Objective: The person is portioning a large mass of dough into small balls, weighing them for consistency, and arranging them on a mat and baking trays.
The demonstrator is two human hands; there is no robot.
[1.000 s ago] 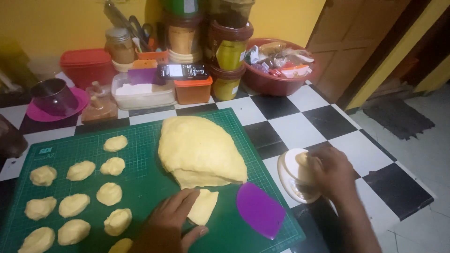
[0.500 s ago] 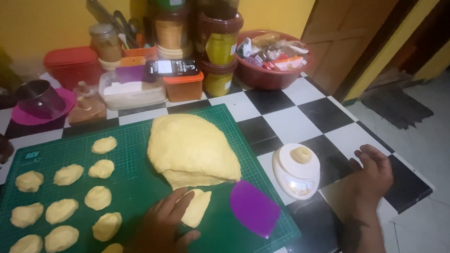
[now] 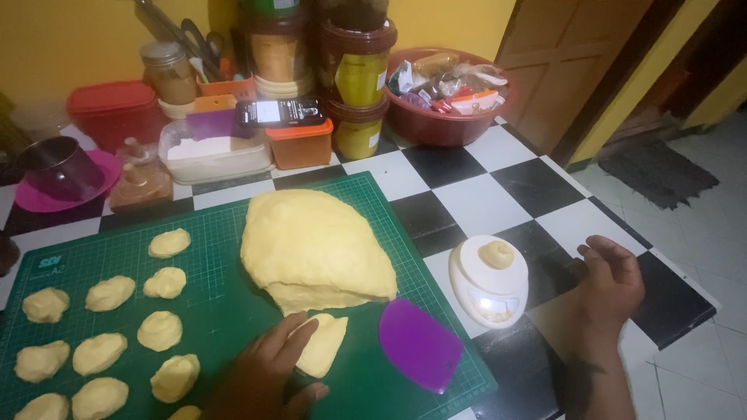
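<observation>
Head view: left hand (image 3: pixel 268 377) is pressing a cut dough piece (image 3: pixel 320 344), grip loose around it; right hand (image 3: pixel 611 284) is hovering empty, fingers curled, beside the scale (image 3: pixel 489 281). Pinch evenly when portioning.

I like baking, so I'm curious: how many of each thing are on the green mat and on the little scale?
Small dough portions: 11 (one cut off at the bottom edge)
Large dough mass: 1
Cut dough piece: 1
Purple scraper: 1
White scale: 1
Dough ball on it: 1
Total: 16
</observation>
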